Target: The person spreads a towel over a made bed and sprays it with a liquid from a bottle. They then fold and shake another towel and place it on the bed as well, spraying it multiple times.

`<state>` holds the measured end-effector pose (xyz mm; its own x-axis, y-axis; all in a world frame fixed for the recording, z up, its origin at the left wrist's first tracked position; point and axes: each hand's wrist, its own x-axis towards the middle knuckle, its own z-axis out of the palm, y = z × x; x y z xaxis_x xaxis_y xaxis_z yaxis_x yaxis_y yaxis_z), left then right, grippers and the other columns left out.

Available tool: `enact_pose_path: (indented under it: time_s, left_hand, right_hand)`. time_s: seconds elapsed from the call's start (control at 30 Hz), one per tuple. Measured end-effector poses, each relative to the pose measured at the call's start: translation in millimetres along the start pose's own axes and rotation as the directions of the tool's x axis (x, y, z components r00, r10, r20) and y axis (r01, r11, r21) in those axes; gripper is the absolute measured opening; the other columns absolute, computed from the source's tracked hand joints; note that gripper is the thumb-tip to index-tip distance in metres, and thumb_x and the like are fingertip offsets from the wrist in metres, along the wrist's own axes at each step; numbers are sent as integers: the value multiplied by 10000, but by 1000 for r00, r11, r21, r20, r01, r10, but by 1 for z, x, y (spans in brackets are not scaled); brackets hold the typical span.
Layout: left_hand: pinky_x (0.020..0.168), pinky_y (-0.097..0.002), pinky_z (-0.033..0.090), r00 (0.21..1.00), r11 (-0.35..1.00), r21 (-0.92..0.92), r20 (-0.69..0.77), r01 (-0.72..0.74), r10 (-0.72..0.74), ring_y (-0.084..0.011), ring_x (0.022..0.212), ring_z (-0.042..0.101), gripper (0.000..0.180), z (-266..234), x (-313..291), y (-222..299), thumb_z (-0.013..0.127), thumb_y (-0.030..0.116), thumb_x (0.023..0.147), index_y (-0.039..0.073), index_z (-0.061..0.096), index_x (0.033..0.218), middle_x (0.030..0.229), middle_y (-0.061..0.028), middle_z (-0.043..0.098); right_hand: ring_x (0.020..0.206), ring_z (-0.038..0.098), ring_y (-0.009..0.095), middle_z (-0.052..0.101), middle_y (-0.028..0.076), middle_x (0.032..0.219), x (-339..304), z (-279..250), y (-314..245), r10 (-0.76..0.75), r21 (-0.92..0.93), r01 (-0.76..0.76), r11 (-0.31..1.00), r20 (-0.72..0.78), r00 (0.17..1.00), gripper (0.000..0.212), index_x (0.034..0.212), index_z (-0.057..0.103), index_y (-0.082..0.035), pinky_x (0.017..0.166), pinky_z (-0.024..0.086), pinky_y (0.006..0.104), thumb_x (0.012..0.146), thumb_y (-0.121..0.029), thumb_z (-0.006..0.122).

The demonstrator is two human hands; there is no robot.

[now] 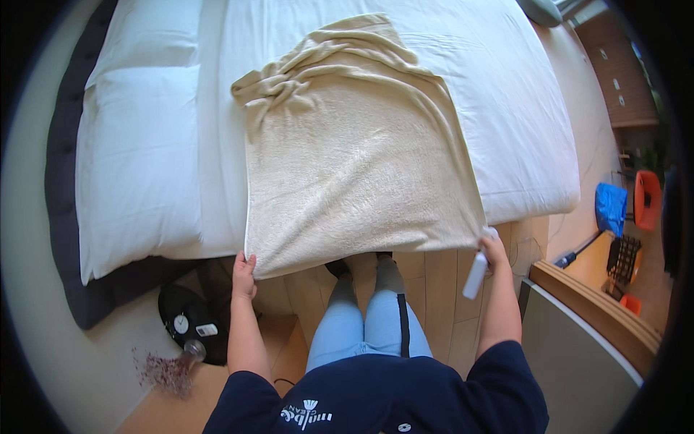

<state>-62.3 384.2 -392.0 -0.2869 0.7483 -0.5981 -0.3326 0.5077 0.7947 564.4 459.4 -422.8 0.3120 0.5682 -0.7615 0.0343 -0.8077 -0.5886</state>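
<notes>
A beige plush cloth (354, 159), a towel or throw blanket, lies over the middle of the white-sheeted bed (506, 108). Its far end is bunched into folds, while the near part is spread fairly flat. My left hand (244, 275) is closed on the near left corner, just off the bed's near side. At the near right corner, my right hand (494, 249) is closed on the cloth. A white oblong thing (474, 275) hangs at the right hand; I cannot make out its kind. Between the hands the cloth's near edge is stretched out.
White pillows (144, 159) lie at the left by the dark headboard (65, 173). Below them stands a black round side table (191, 318) with a small clock and dried flowers (163, 372). A wood-edged partition (593, 311), a blue bag (611, 207) and an orange chair (645, 199) are at the right.
</notes>
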Motion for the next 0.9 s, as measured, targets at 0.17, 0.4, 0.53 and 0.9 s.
enact_pose_path:
  time_s: [0.17,0.4,0.53,0.9]
  left_hand:
    - [782,-307,431,995,997,-82,-98,2,-10,-169,883,553,274,-42,-53,45,534,203,864,25,485,1067,971,-65,588]
    - [788,-297,425,947,934,165,-117,316,-300,-160,881,558,255,-79,-70,-3,526,194,873,4,544,1042,961,-63,605]
    - [776,-297,421,930,864,344,-160,367,-331,-158,859,551,292,-107,-60,-47,536,197,868,-5,530,1080,951,-67,604]
    - [723,-313,440,905,883,202,-78,424,-417,-173,766,580,267,-100,-24,36,563,205,840,11,583,1021,908,-72,625]
  right_hand:
    - [482,517,191,513,76,669,-70,-40,5,176,-29,-173,984,201,964,286,879,491,-41,432,452,328,603,-75,558]
    - [529,548,207,527,68,662,-87,-54,42,338,-136,-310,941,339,878,205,848,505,-55,513,479,348,660,-76,584]
    - [581,549,175,555,57,712,-87,-31,49,383,-379,-281,881,227,895,183,841,547,-61,545,453,331,679,-124,602]
    - [535,563,211,545,73,610,-124,-21,34,515,-256,-449,856,357,779,187,849,537,-64,516,465,350,678,-100,601]
